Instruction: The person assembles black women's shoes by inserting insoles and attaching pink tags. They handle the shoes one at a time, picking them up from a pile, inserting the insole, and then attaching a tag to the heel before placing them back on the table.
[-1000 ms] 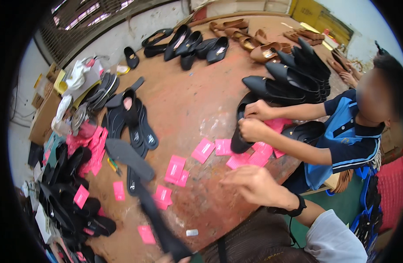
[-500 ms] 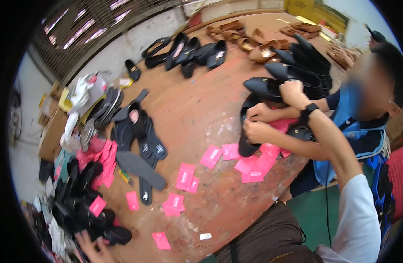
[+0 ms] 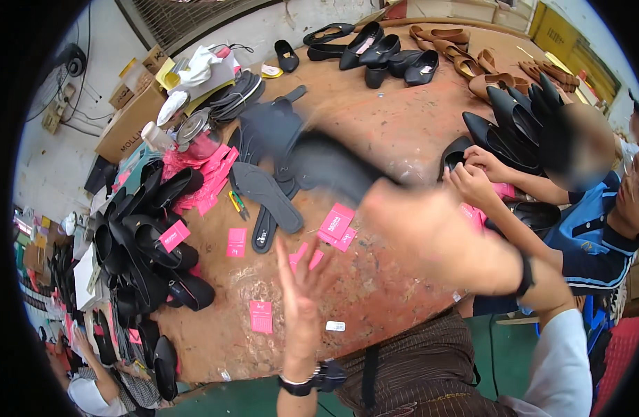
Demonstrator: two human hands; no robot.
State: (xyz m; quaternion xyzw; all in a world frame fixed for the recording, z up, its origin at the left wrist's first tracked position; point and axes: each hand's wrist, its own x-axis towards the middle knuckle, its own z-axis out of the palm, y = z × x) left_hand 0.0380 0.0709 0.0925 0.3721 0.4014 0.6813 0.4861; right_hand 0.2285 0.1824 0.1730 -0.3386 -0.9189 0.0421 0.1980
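Bright, even daylight, soft shadows; motion blur smears the hands [image 3: 430, 229], and fisheye edges bend into black.

Worn brown table [image 3: 375, 111], surface scuffed. Black flat shoes [image 3: 375, 52] in a row at far edge, tan shoes [image 3: 465, 59] beside them. Dark grey insoles [image 3: 267, 194] near centre. Pink cards [image 3: 337, 226] scattered singly across middle. Black shoes [image 3: 146, 243] heaped along left edge.

Worn brown bench [image 3: 403, 132] fills room centre. Whitewashed wall [image 3: 48, 160] behind, barred window [image 3: 187, 14] above. Green floor [image 3: 493, 347] below. Cardboard boxes [image 3: 128, 121] stacked at wall. Daylight, even.
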